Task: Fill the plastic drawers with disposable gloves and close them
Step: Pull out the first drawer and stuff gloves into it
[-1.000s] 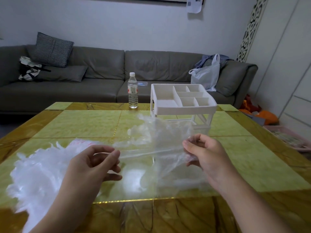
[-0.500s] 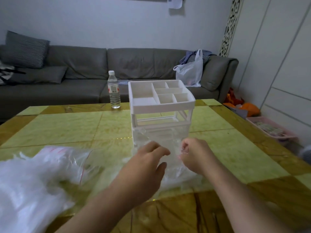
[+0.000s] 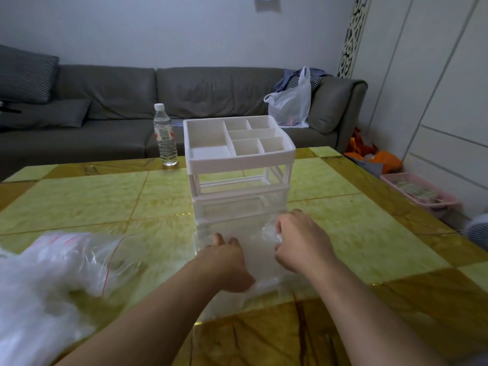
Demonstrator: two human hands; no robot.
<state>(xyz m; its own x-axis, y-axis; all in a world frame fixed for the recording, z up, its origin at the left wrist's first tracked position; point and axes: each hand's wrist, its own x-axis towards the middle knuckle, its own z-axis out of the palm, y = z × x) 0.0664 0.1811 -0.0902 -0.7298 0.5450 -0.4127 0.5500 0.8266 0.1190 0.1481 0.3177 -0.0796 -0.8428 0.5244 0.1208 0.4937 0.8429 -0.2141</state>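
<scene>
Grey sofa (image 3: 184, 101) against a pale wall (image 3: 171, 30) — green-tiled table (image 3: 79, 196) in front.

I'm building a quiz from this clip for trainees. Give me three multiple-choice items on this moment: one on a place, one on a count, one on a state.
1. Where does the water bottle stand?
A. on the sofa
B. on the table's far edge, left of the organizer
C. in the organizer's top tray

2. How many compartments has the top tray?
A. two
B. four
C. six

3. What is the right hand doing?
A. pinching crumpled clear gloves
B. lying flat on the table
C. gripping the bottle

Key: 1 B, the bottle stands on the table left of the organizer. 2 C, one large and five small ones show. 3 A, clear gloves bunch at its fingertips over the pulled-out drawer.
</scene>
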